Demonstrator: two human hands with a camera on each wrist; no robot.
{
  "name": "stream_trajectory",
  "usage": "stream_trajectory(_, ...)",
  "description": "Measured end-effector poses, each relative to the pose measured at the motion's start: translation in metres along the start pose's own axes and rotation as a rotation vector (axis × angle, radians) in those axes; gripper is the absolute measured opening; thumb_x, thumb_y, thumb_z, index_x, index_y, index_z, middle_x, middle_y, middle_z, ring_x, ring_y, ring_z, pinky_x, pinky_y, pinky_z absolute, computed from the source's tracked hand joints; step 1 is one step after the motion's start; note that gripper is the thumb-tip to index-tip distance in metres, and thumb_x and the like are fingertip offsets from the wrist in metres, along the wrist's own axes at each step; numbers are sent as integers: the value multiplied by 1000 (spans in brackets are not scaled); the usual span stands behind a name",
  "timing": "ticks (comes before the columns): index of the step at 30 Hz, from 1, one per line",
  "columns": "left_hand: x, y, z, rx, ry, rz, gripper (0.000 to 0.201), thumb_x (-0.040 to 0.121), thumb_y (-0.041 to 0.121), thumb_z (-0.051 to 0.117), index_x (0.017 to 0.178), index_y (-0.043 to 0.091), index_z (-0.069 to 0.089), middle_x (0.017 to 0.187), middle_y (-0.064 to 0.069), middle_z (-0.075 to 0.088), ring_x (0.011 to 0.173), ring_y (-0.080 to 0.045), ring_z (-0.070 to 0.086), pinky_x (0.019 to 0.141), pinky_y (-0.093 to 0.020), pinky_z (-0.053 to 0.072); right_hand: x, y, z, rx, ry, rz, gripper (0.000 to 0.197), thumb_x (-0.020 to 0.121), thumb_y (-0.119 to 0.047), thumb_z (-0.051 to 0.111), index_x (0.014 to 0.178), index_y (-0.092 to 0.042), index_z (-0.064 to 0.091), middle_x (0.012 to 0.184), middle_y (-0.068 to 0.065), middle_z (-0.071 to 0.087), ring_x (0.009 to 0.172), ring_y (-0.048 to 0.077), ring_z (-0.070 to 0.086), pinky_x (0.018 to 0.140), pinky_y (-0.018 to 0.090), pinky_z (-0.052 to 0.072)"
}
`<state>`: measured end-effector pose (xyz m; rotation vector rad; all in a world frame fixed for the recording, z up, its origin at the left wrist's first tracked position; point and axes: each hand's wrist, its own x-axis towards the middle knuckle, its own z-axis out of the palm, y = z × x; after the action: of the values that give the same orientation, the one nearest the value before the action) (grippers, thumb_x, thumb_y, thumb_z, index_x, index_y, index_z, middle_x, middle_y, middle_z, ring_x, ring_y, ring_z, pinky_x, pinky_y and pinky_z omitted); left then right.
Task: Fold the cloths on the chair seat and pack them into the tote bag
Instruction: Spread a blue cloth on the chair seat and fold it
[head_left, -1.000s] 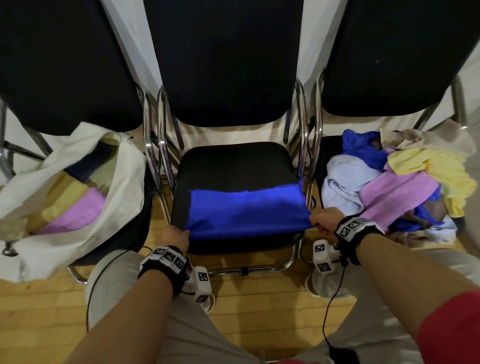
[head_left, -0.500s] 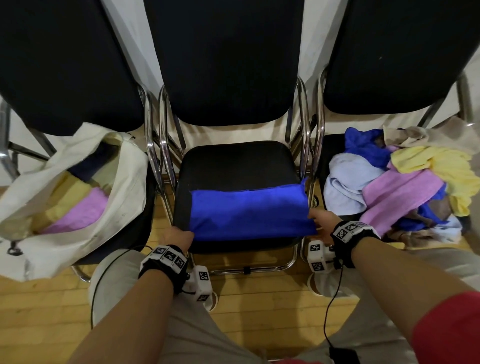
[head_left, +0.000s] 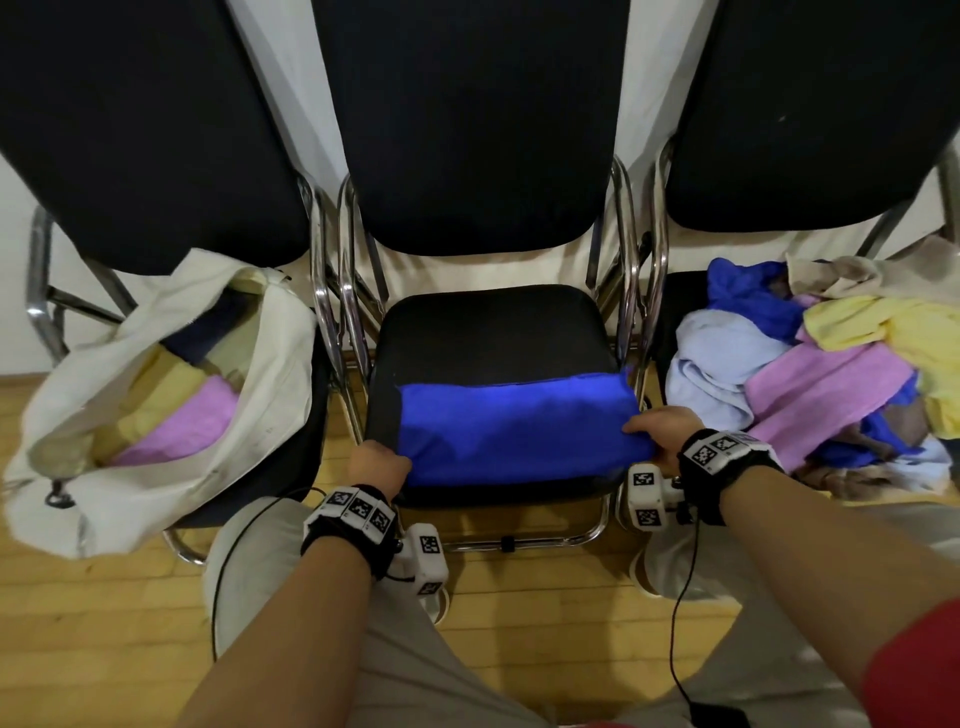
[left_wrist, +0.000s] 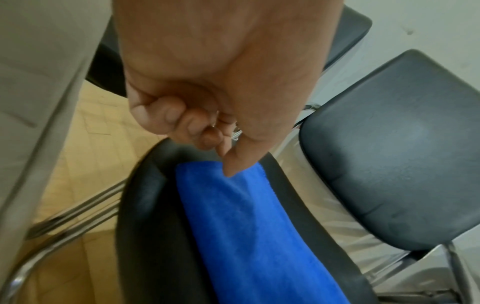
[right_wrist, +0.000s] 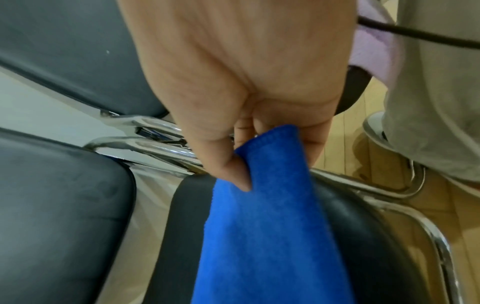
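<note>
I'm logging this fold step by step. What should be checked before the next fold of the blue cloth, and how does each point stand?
1. Right hand pinches the blue cloth end: ok.
2. Left hand grips its end: cannot tell; only the thumb shows on it.
3. Cloth lies flat on the middle chair seat: ok.
4. Tote bag mouth open: ok.
5. Unfolded pile clear of the cloth: ok.

Folded blue cloth (head_left: 514, 423) lies flat across the black chair seat (head_left: 493, 332); cream tote bag (head_left: 156, 405) gapes open, holding folded cloths
</note>
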<state>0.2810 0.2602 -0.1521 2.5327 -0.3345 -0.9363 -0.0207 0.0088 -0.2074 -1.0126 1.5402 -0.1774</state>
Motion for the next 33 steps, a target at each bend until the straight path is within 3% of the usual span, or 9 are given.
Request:
stream_trajectory(2,1,5,-1,-130,-13,28,15,89,8,65,103,4,62,96,-10,60,69,-18,55,53,-26,42,-16,-16,7,2,8,29,22,64,2,74,85,2,67,101,30,68,93,44,66,89,60,53)
stream_trajectory(8,-1,14,-6,-409,-128,56,5,94,12,58,94,10,63,78,-8,57,60,-18,50,52,-29,43,-55,-47,28,0,-28,92,25,72,2,49,94,-3,58,91,22,59,73,36,58,64,36,50)
stream_trajectory(11,-4,17,-7,-491,-191,84,7,94,11,57,88,10,62,76,-8,56,58,-18,48,51,-28,38,-51,-50,34,2,18,93,32,92,-11,57,120,4,58,114,22,62,94,33,59,83,43,54)
stream_trajectory(14,-3,16,-7,-534,-270,86,7,95,15,59,98,10,64,83,-7,64,65,-18,55,56,-28,44,-45,-48,43,34,21,105,45,91,-15,62,133,-3,54,125,20,61,110,35,59,94,50,50)
stream_trajectory(18,0,17,-9,-627,-406,43,17,96,22,62,111,13,64,102,-10,71,79,-21,65,63,-32,54,-83,-64,75,195,-32,81,37,91,-8,58,127,-6,55,106,18,65,92,36,63,76,47,54)
stream_trajectory(20,-1,19,-11,-690,-465,24,19,97,22,62,114,14,63,108,-9,72,86,-23,68,67,-36,57,-103,-76,94,209,-105,7,27,93,-3,52,120,-6,56,96,15,64,86,32,62,81,50,53)
stream_trajectory(25,0,18,-15,-846,-578,2,26,98,22,59,123,15,59,119,-8,67,110,-28,65,86,-45,57,-134,-89,149,-84,-248,-177,35,96,-1,48,129,-7,58,123,26,62,111,41,63,96,55,51)
stream_trajectory(29,4,11,-10,-953,-571,-50,18,97,21,57,114,14,60,121,-10,65,112,-28,61,95,-46,51,-129,-74,194,-334,-354,-228,47,100,-18,53,145,-28,47,95,13,67,83,26,67,75,42,59)
stream_trajectory(33,5,4,0,-928,-525,-55,24,97,14,55,120,17,54,114,-9,64,105,-25,61,92,-43,46,-120,-59,205,-395,-402,-163,46,101,-28,54,146,-30,44,101,8,65,79,21,66,74,36,58)
